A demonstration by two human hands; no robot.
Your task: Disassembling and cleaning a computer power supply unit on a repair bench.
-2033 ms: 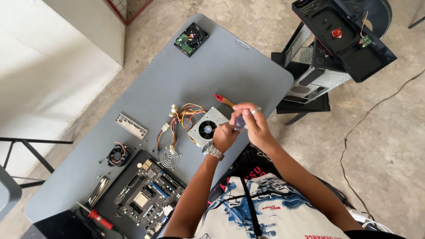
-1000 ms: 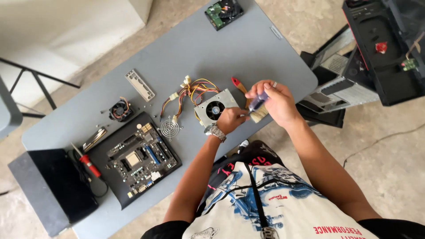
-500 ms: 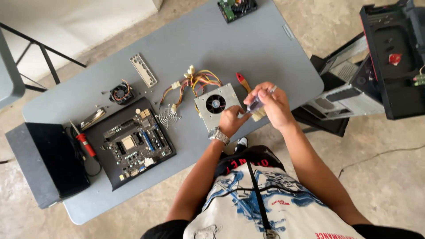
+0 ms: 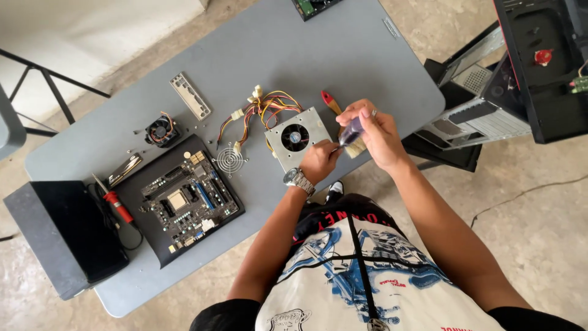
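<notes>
— Grey folding table (image 4: 343,55) on a concrete floor — where is the square metal power supply with its round fan (image 4: 296,138)?

— Near the table's front edge. Left hand (image 4: 318,160) pinches its corner; right hand (image 4: 372,132) clasps a purple-handled screwdriver (image 4: 351,132) — black motherboard (image 4: 184,199) lies toward the left end.

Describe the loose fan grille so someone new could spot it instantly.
On the grey folding table, look between the black motherboard and the silver power supply that the left hand steadies. The fan grille lies flat there: a small round wire piece of concentric rings, unlike the solid boxes beside it.
</notes>
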